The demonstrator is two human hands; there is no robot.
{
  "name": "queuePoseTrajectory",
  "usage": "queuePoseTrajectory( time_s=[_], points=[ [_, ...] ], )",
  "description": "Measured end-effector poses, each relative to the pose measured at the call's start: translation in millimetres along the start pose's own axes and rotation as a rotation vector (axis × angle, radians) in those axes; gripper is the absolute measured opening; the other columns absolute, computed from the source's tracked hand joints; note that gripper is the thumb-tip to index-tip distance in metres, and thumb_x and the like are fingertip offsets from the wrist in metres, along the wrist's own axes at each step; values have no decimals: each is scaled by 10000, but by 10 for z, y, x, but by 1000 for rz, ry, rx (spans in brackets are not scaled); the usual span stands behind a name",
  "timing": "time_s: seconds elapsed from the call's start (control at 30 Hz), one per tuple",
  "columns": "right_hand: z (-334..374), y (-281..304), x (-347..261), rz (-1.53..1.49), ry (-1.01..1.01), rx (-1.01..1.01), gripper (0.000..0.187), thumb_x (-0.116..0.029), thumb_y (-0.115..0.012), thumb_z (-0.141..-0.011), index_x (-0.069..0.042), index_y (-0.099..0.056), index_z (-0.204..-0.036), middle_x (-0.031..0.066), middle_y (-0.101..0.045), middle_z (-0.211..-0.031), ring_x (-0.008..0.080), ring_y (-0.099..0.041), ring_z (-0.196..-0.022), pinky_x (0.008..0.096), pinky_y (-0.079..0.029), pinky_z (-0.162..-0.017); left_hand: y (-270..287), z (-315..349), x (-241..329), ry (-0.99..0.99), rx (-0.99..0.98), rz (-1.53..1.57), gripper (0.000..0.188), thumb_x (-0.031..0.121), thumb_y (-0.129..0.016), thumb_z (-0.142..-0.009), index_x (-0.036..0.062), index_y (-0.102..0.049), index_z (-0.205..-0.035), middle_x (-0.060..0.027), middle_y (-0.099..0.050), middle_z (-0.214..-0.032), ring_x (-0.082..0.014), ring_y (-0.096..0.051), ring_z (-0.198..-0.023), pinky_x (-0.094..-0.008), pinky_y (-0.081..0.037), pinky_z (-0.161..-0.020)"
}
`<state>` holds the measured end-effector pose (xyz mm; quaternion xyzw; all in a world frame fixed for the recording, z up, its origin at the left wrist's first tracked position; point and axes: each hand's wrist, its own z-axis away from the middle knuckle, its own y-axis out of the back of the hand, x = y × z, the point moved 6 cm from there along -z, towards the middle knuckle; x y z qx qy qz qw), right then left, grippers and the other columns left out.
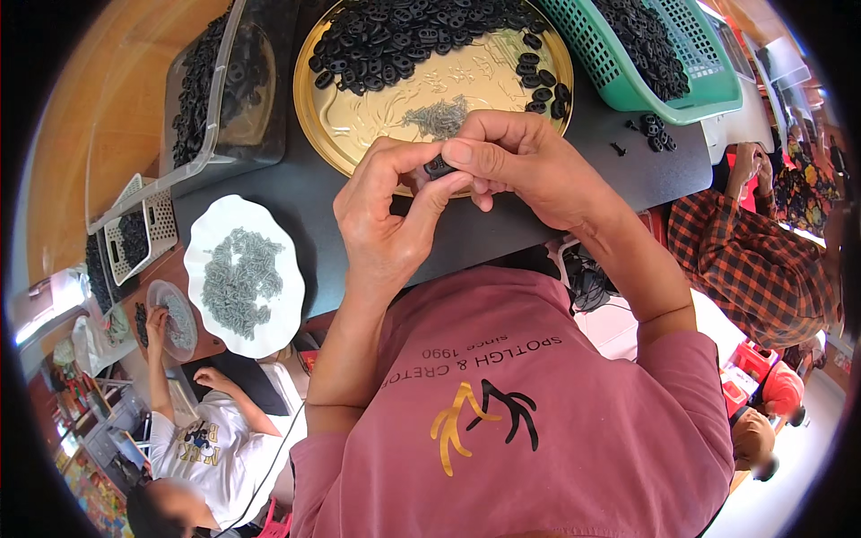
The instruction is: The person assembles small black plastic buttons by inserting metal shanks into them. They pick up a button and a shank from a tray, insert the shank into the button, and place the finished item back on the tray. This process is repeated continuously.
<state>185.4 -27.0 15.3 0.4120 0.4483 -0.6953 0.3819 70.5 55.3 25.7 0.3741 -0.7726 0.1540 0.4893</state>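
Observation:
Above the near edge of a round gold tray (336,148), both my hands meet on one small black plastic piece (437,167). My left hand (386,202) pinches it between thumb and fingers. From the other side, the thumb and forefinger of my right hand (529,170) press against it; the other right fingers curl beneath. Small silver springs (437,118) lie heaped on the tray just beyond my fingers. Many black oval pieces with holes (395,45) cover the tray's far half, and several more lie along its right side.
At left stand a clear plastic bin (211,117) of black parts and a white scalloped plate (291,305) of springs. A green basket (619,81) of black parts sits right; loose black pieces (659,134) lie near it. Other people (211,439) sit left and right.

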Motion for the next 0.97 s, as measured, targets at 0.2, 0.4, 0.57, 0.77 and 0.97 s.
queuePoseTrajectory(
  time_s=[0.2, 0.4, 0.57, 0.77, 0.97],
  points=[
    [-46, 15, 66, -49, -38, -9, 294, -309, -692, -885, -62, -615, -746, -15, -536, -669, 68, -506, -617, 220, -455, -569, 13, 19, -44, 40, 16, -19, 213, 21, -767, -768, 8, -634, -934, -45, -598, -755, -80, -514, -587, -210, -400, -505],
    [-89, 10, 169, -173, -91, -30, 298, -322, -702, -876, -78, -601, -737, -25, -512, -670, 62, -467, -594, 216, -451, -557, 4, 40, -84, 141, 32, 28, 184, 31, -758, -791, -1, -637, -926, -26, -578, -728, -65, -496, -595, -200, -400, -527],
    [-97, -6, 191, -237, -88, -69, 243, -287, -661, -912, -63, -627, -826, -26, -540, -693, 61, -494, -605, 217, -453, -556, 45, 59, -165, 196, 14, 47, 212, 22, -766, -778, 1, -629, -939, -20, -590, -756, -57, -502, -609, -189, -394, -534],
    [123, 106, -342, 214, 105, 126, 279, -297, -664, -903, -34, -642, -813, -1, -586, -714, 56, -533, -592, 213, -447, -517, -48, 4, -47, 120, -80, 146, 356, -13, -766, -759, 7, -629, -1087, -21, -606, -812, -59, -510, -616, -191, -403, -542],
    [476, 971, -1270, 820, 533, 641, 179, -232, -644, -917, -76, -724, -951, 30, -697, -838, 72, -644, -700, 230, -511, -583, -21, 61, -91, 104, -211, 52, 457, 16, -762, -778, 22, -593, -1202, -34, -613, -809, -65, -541, -651, -195, -419, -574]
  ],
)
